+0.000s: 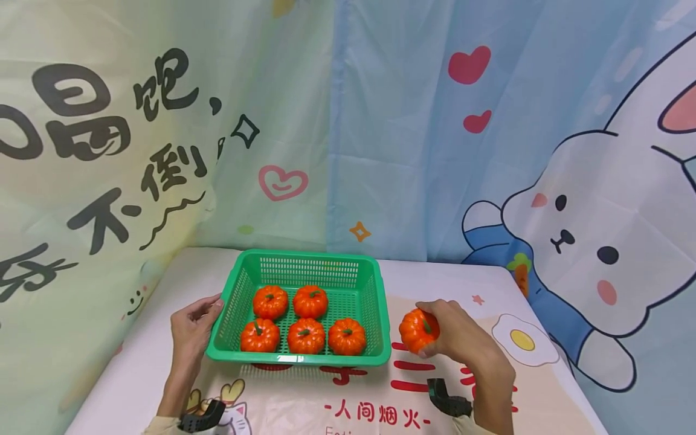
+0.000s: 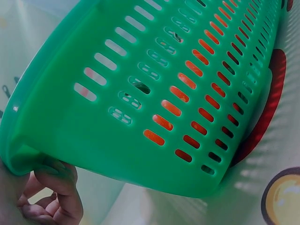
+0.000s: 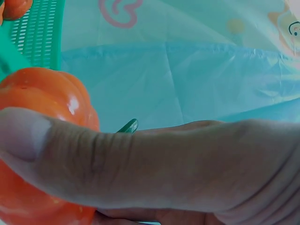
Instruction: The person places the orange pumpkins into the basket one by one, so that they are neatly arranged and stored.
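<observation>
A green plastic basket (image 1: 299, 360) with slotted sides stands on the table, and several small orange pumpkins (image 1: 307, 336) sit inside it. My left hand (image 1: 194, 329) pinches the basket's left rim; in the left wrist view the fingers (image 2: 58, 187) curl under that rim. To the right of the basket, my right hand (image 1: 459, 335) grips another orange pumpkin (image 1: 417, 330) between thumb and fingers. The right wrist view shows the thumb (image 3: 70, 154) lying across this pumpkin (image 3: 51, 93), with its green stem (image 3: 129, 126) partly showing behind.
A printed cloth (image 1: 304, 399) with red lettering and a fried-egg picture covers the table (image 1: 179, 278). Behind it hangs a curtain (image 1: 380, 133) with hearts, large characters and a white rabbit. The basket stands near the table's back edge.
</observation>
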A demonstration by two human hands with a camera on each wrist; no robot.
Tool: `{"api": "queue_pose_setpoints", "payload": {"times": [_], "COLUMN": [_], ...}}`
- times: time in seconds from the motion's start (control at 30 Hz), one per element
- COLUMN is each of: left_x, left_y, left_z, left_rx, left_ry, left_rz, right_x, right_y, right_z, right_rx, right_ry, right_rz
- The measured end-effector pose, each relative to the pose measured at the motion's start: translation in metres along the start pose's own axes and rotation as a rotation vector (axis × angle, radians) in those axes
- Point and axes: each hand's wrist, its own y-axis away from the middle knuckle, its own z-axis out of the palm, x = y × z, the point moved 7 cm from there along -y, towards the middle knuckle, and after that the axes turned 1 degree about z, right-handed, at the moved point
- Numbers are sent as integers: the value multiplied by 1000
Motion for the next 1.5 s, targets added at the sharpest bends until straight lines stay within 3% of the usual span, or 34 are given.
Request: {"api": "queue_pose_setpoints", "payload": {"times": [0.47,1.0,1.5], "left_x": [0,3,3], "left_y": [0,0,0], "left_z": [0,0,1], "left_rx": [10,8,16], "left_ry": [0,6,-3], "left_rz": [16,23,20], "right_x": [-19,-50,-64], "right_y": [-10,-31,-57], "right_z": [0,6,23], "right_rx": [0,3,-23], "right_ry": [-2,-11,-14], "right_rz": [-55,-227,-218]}}
